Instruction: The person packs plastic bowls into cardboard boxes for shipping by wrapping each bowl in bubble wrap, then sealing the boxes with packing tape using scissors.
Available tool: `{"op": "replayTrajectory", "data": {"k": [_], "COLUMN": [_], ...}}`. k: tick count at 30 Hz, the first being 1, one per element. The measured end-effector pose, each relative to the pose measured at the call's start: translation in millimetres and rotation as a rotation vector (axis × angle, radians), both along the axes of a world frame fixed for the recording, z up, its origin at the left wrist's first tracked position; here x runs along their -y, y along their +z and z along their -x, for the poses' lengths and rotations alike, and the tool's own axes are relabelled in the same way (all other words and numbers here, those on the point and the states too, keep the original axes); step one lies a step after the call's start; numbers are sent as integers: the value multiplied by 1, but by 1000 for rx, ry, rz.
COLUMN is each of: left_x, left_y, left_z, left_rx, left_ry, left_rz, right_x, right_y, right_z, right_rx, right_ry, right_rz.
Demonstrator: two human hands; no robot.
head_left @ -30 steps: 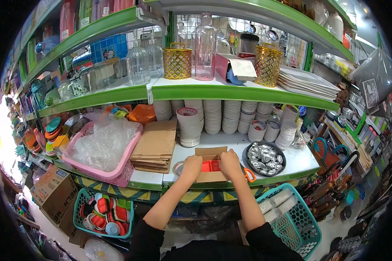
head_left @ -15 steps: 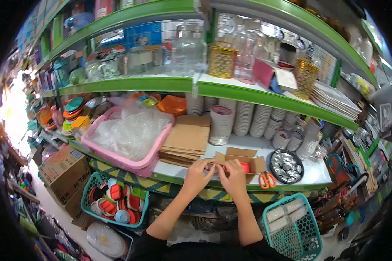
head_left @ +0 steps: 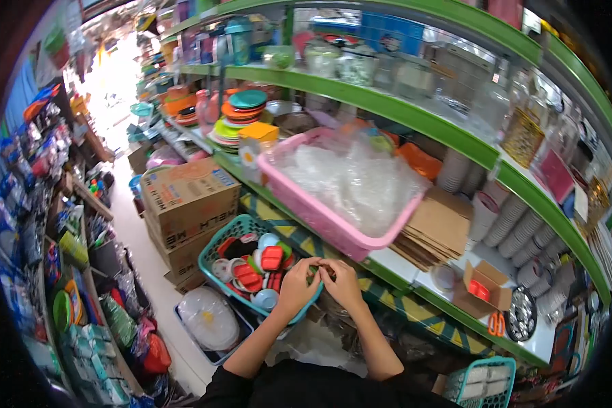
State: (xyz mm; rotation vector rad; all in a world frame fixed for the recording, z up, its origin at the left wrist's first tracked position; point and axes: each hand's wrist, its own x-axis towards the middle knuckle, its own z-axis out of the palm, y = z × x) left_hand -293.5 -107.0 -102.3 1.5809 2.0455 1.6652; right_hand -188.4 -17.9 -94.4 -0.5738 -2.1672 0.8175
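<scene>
My left hand (head_left: 295, 288) and my right hand (head_left: 343, 285) meet with fingertips pinched together, over the right rim of a teal basket (head_left: 214, 248). What they pinch is small and mostly hidden by the fingers. In the basket below lie red, white, green and blue plastic pieces, among them a red one (head_left: 272, 258) close to my left hand. To the right on the white shelf, an open cardboard box (head_left: 502, 299) has something red (head_left: 479, 290) inside. Orange-handled scissors (head_left: 496, 324) lie beside it, next to a black bowl (head_left: 521, 338) of silvery pieces.
A pink basket (head_left: 306, 204) full of clear plastic bags stands on the shelf ahead, left of flattened cardboard (head_left: 435, 224). Stacked cartons (head_left: 190, 194) and a clear-lidded tub (head_left: 207, 319) are on the left floor. Another teal basket (head_left: 479, 384) stands at lower right.
The view has swung left. Both hands, still pinched together, have moved from in front of the cardboard box to the teal basket of plastic pieces.
</scene>
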Motion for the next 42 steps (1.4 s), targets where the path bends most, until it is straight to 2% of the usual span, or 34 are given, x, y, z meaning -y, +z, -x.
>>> {"op": "replayTrajectory", "data": {"k": [4,5,8,9,12,13,14,16,17,18,21,22,24,28,30,32,33,38,40,42], "left_x": [31,39,60,68,82,89,92,94,95,96,99,99,96,92,88,85,85,95,96,94], "left_y": [-39,-49,-84,-91,-140,-141,-148,-191,-206,-210,-210,-211,-212,-220,-231,-245,-240,-220,-229,-240], "left_z": [56,68,103,114,142,148,156,176,183,186,191,195,201,197,197,196,194,189,194,195], "left_rx": [49,135,71,93,77,239,238,470,500,499,828,826,1039,1236,1238,1245,1211,1221,1210,1277], "left_ry": [108,98,155,163,247,221,239,177,160,176,115,123,-85,-120,-91,-191,-193,-143,-67,-91], "left_rz": [65,107,102,199,157,234,232,184,133,128,16,12,-58,-81,-25,-113,-118,-105,30,-30], "right_x": [13,18,28,31,43,44,46,52,53,56,63,63,60,62,58,53,55,67,71,74], "right_y": [-44,-54,-91,-104,-136,-148,-160,-179,-189,-195,-208,-217,-229,-237,-242,-261,-258,-243,-240,-230], "right_z": [70,86,127,140,169,179,187,201,206,210,218,221,228,232,232,231,228,223,224,226], "right_rx": [114,90,158,136,178,261,260,320,342,342,391,388,332,387,424,450,393,434,309,290], "right_ry": [126,172,236,275,292,285,303,294,318,334,288,297,354,360,382,377,379,261,240,240], "right_rz": [78,113,227,205,229,247,244,187,216,212,104,102,-38,0,36,21,13,26,48,89]}}
